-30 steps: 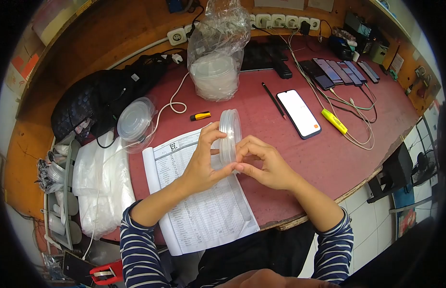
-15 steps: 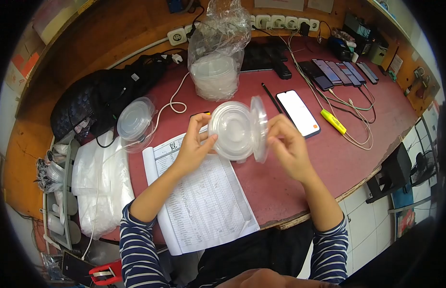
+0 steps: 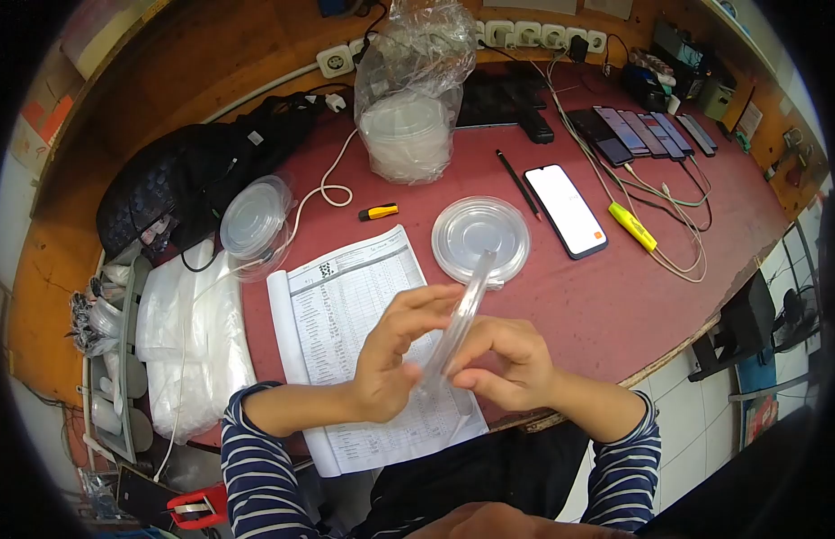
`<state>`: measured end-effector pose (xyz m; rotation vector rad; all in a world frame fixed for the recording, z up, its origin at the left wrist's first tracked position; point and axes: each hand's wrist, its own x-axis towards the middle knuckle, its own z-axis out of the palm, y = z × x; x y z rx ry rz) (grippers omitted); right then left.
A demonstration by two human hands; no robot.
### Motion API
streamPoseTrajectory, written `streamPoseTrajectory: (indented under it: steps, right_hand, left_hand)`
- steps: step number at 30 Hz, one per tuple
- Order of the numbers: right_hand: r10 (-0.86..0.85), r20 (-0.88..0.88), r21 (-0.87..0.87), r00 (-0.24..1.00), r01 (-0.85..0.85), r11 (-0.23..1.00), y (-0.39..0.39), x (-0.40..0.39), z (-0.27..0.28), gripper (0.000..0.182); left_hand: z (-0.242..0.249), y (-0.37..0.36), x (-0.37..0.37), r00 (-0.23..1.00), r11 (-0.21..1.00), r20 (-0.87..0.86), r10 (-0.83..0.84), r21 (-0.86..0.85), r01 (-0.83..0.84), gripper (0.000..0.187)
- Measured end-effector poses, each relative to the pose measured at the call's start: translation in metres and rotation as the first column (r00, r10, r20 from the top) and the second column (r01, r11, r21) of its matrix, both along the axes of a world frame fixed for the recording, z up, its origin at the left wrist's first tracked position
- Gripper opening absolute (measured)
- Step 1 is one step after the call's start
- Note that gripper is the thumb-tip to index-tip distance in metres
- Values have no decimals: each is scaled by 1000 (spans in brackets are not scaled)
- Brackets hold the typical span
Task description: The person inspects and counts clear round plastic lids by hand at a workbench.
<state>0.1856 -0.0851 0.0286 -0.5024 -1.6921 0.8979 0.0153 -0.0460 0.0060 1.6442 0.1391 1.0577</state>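
Observation:
A round clear plastic lid (image 3: 462, 323) stands nearly edge-on between my hands, over the lower part of the printed sheet. My left hand (image 3: 390, 355) curls its fingers and thumb around the lid's left side. With thumb and forefinger, my right hand (image 3: 503, 364) pinches the lid's lower right side. Beyond them, a small stack of round clear lids (image 3: 453, 235) lies flat on the red tabletop, its front edge overlapped by the held lid in this view. The printed sheets (image 3: 346, 296), filled with rows of entries, lie under my left hand.
A phone with a lit white screen (image 3: 566, 211) and a black pencil (image 3: 519, 184) lie right of the stack. A bag of clear containers (image 3: 407, 135) stands behind; another wrapped container (image 3: 254, 220) is left. Several phones with cables (image 3: 647, 135), a yellow highlighter (image 3: 633, 226) and a yellow-black marker (image 3: 379, 212) lie around.
The lid stack has left my left hand and now rests on the table. Both hands have moved down toward me, holding a single lid between them. The yellow-black marker is now fully visible.

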Motion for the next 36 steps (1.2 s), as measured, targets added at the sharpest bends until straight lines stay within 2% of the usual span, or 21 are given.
streamPoseTrajectory:
  steps: [2,4,6,14,22,25,28,36]
  right_hand:
    - [-28,23,27,999,28,999,0,-1,0,13]
    - [-56,48,56,997,53,997,-1,-2,0,14]
    - [-101,54,50,993,98,994,-1,-3,-1,16]
    - [-88,25,74,996,86,994,0,-4,-3,19]
    - [-108,42,91,993,103,990,-1,-4,-2,21]
    - [-101,41,74,994,97,992,-1,-4,-1,22]
    - [-99,31,80,995,96,992,0,-4,-1,21]
    - [-70,-1,40,998,70,997,0,-3,-4,13]
  left_hand:
    - [4,-5,-1,999,999,32,-35,16,34,42]
    - [7,-10,0,999,998,-31,42,55,-40,39]
    - [5,-10,0,999,998,-27,37,42,-36,39]
    - [1,-11,4,1000,1000,24,-8,20,7,45]
    - [0,-6,1,998,996,-28,-53,64,55,47]
    - [-2,-9,5,999,998,40,-28,63,26,47]
    - [-2,-9,6,999,998,39,-18,62,16,48]
    - [-3,-7,1,999,994,-33,-7,107,10,50]
